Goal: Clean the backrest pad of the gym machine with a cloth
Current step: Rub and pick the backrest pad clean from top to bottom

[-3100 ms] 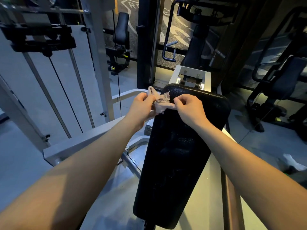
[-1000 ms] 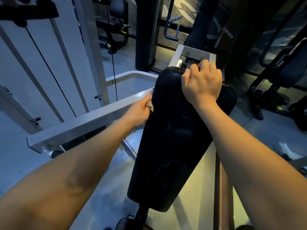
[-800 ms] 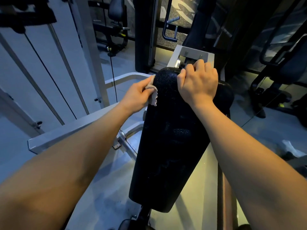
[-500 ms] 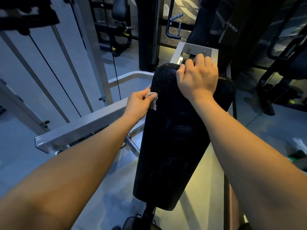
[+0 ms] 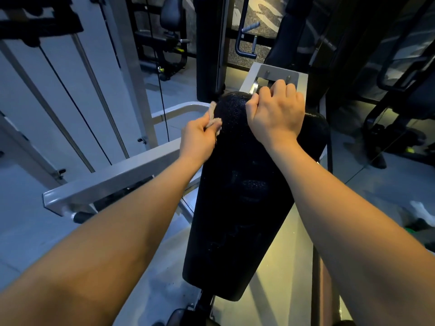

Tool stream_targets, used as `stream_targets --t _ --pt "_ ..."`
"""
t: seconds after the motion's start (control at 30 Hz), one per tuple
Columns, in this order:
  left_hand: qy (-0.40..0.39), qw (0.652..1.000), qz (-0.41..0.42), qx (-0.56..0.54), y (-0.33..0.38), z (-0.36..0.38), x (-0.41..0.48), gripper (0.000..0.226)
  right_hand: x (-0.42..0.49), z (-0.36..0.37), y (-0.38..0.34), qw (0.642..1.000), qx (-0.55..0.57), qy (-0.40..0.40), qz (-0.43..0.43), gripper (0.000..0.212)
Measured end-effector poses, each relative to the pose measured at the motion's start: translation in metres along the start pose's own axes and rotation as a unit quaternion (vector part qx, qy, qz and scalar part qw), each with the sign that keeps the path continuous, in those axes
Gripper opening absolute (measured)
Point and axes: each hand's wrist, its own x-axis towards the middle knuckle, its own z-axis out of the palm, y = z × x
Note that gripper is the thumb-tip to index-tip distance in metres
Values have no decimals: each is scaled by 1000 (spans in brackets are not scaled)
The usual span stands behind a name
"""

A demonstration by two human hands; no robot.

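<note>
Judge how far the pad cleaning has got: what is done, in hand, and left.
Done: the cloth is picked up and on the backrest pad. In hand: the left hand holds it against the pad's upper left edge while the right hand grips the top. Left: the pad's lower face, which nothing touches.

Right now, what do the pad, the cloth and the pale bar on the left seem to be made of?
Pad: probably vinyl or faux leather over padding; black, pebbled grain, faint sheen.
Cloth: soft fabric, maybe terry; pale, crumpled, fuzzy edges.
Bar: likely painted steel; square-edged, smooth light grey coat.
</note>
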Motion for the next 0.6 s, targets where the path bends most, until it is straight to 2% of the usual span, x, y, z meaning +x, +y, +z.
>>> stream_targets --t 0.1,0.27,0.33,0.5,0.6 --pt "-34 998 -49 20 -19 -7 -20 20 0 1 -1 1000 -3 -3 -2 48" --pt "-135 989 -28 -53 -20 -25 17 16 0 0 0 1000 -3 -2 -2 49" --pt "-137 986 -16 -92 -20 -24 32 32 1 1 0 1000 -1 4 0 48" --pt "-194 965 -56 -169 -26 -22 28 36 1 3 0 1000 -11 17 0 46" --pt "-211 961 -84 -157 -42 -19 19 38 0 5 -1 999 -14 29 -2 45"
